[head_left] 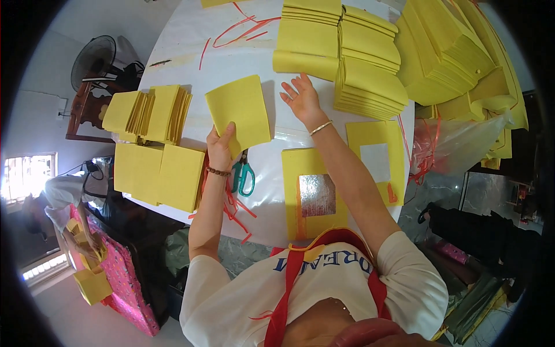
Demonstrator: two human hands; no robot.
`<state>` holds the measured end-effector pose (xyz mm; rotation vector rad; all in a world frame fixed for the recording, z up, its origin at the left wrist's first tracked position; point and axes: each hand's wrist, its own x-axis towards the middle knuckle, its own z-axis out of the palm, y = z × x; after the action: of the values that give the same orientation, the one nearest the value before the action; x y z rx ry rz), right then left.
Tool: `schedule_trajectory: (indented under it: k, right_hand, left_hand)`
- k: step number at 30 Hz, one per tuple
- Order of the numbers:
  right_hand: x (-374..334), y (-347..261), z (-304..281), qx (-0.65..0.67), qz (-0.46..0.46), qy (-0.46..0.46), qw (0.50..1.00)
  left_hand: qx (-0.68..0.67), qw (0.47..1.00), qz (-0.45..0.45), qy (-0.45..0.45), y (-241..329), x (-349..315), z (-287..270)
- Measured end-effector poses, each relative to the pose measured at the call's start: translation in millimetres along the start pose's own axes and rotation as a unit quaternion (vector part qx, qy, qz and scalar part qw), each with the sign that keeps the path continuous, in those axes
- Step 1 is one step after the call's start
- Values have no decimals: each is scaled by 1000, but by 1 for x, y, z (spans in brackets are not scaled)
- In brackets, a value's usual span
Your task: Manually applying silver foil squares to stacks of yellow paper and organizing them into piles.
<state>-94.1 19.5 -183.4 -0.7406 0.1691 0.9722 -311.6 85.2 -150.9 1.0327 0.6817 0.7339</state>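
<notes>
Folded yellow paper stacks [370,87] crowd near the loosely spread right hand [302,101]; teal-handled scissors [247,180] lie beside the left hand [221,144], which pinches a rectangular yellow paper piece [244,110] by its lower-left edge over the white table [243,62].

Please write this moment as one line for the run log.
left hand: holds yellow sheet | right hand: open, near yellow stack | scissors: on white table

most fingers of the left hand [221,149] hide behind the yellow paper [243,107]. the tips of the scissors [236,179] are hidden too. the top edge cuts off a yellow pile [307,37]. another person [75,189] looks too small to see well.
</notes>
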Motion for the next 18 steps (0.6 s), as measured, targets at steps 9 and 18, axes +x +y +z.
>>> schedule_trajectory:
  k: [9, 18]
  right_hand:
    - [36, -34, 17, -431, -304, -15, 849]
    - [76, -43, 4, -763, -415, 124, 479]
  left_hand:
    - [130, 991, 29, -15, 1, 45, 24]
    - [391, 756, 513, -113, 41, 126, 112]
